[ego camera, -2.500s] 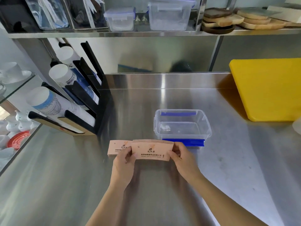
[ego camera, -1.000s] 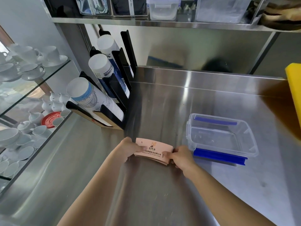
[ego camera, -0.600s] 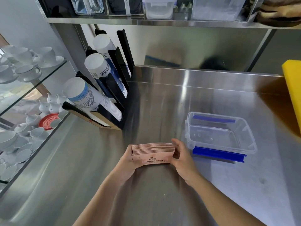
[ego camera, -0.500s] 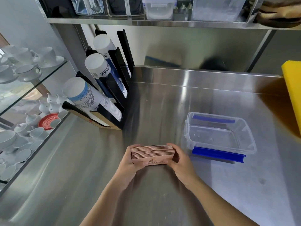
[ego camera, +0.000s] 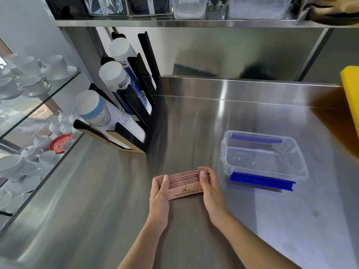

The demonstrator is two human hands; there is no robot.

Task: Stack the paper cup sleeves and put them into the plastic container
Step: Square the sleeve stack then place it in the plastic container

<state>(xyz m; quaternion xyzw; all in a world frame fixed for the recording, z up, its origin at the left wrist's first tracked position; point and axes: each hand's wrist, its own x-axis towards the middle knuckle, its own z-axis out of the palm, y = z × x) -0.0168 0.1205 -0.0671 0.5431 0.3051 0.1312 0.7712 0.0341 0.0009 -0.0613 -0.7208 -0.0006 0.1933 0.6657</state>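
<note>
Pinkish-tan sleeves [ego camera: 182,183] with dark print; clear container [ego camera: 264,158] with blue clips; yellow board [ego camera: 351,90].

A black cup dispenser rack [ego camera: 136,105] holding paper cup stacks [ego camera: 108,117] stands at counter left, white crockery [ego camera: 29,78] on glass shelving beside, yellow board [ego camera: 352,94] far right.

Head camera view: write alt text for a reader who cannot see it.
Two bare hands, left hand and right hand, squeeze a stack of pink paper cup sleeves on edge on a steel counter. An empty clear plastic container sits to the right.
</note>
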